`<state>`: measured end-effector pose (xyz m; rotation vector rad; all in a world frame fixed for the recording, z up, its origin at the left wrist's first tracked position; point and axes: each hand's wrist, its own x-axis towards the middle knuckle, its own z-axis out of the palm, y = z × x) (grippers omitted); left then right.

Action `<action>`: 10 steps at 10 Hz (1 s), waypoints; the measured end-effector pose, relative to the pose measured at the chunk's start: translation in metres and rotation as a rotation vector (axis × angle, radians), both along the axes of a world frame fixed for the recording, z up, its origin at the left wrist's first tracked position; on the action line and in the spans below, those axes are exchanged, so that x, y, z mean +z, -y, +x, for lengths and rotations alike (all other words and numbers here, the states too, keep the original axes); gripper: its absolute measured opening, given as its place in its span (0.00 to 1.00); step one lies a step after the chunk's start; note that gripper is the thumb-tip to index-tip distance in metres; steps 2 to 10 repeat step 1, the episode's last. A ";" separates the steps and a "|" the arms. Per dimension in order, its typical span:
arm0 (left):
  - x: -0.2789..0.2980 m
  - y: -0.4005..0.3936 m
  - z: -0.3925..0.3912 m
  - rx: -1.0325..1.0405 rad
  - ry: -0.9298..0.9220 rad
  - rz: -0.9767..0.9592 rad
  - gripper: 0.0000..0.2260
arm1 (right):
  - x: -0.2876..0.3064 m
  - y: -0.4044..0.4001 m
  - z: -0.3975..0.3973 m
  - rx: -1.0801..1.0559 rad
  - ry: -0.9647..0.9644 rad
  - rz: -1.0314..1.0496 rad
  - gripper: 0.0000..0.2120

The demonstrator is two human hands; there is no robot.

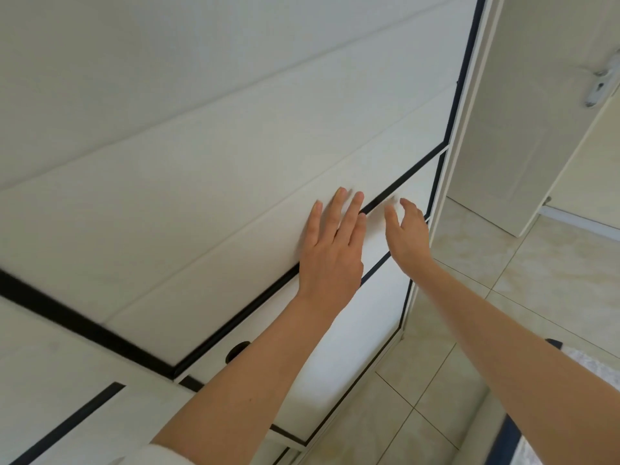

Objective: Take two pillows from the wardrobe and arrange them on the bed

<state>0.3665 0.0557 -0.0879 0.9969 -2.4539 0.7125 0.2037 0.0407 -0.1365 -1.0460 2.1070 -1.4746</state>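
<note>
A white wardrobe (208,135) with black trim lines fills the left and centre of the head view, its front panels closed. My left hand (332,250) lies flat on the wardrobe door, fingers spread, near a black seam. My right hand (407,233) hovers just right of it, fingers apart and slightly curled, close to the door's right edge. Both hands hold nothing. No pillows and no bed are in view.
A round finger hole (237,350) sits in a lower panel below my left forearm. Beige floor tiles (469,297) spread to the right. A white room door with a metal handle (600,85) stands at the far right.
</note>
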 end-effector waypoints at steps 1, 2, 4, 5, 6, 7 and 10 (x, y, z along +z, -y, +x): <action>-0.012 -0.011 0.008 -0.026 -0.062 0.029 0.24 | -0.005 -0.022 0.006 -0.021 -0.086 0.025 0.24; -0.012 -0.011 0.008 -0.026 -0.062 0.029 0.24 | -0.005 -0.022 0.006 -0.021 -0.086 0.025 0.24; -0.012 -0.011 0.008 -0.026 -0.062 0.029 0.24 | -0.005 -0.022 0.006 -0.021 -0.086 0.025 0.24; -0.012 -0.011 0.008 -0.026 -0.062 0.029 0.24 | -0.005 -0.022 0.006 -0.021 -0.086 0.025 0.24; -0.012 -0.011 0.008 -0.026 -0.062 0.029 0.24 | -0.005 -0.022 0.006 -0.021 -0.086 0.025 0.24; -0.012 -0.011 0.008 -0.026 -0.062 0.029 0.24 | -0.005 -0.022 0.006 -0.021 -0.086 0.025 0.24; -0.012 -0.011 0.008 -0.026 -0.062 0.029 0.24 | -0.005 -0.022 0.006 -0.021 -0.086 0.025 0.24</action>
